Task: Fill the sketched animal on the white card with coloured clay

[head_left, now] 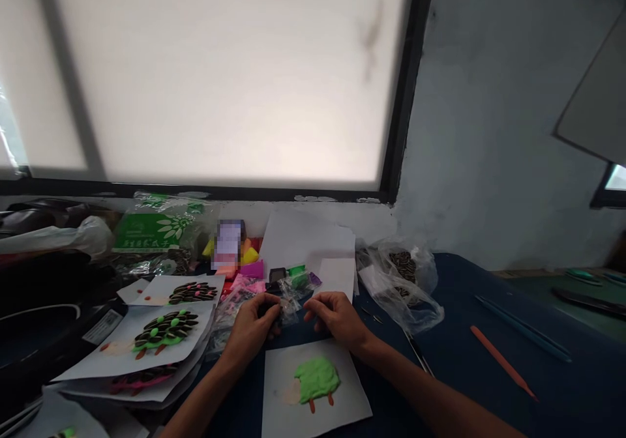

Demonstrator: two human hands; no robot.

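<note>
My left hand point(257, 321) is raised over the blue table cover, fingers curled in a pinch. Something dark shows by its fingertips, too small to name. Apart from it, to the right, my right hand point(337, 319) has its thumb and fingers drawn together, and I cannot see what they hold, if anything. Below both hands lies a white paper sheet point(278, 418) bearing a green clay body point(317, 379), two brown clay legs and a pale clay patch on the left. Just beyond my left fingertips are clear plastic wrappers point(291, 304) and black and green clay packets.
Finished sheets with seed-covered clay figures point(169, 330) are stacked at left. Behind them stands a green seed bag point(151, 229). A phone point(228, 242) leans among coloured clay packs. At right lie a clear bag of seeds point(403, 268), an orange tool point(503, 363) and a blue tool point(523, 327).
</note>
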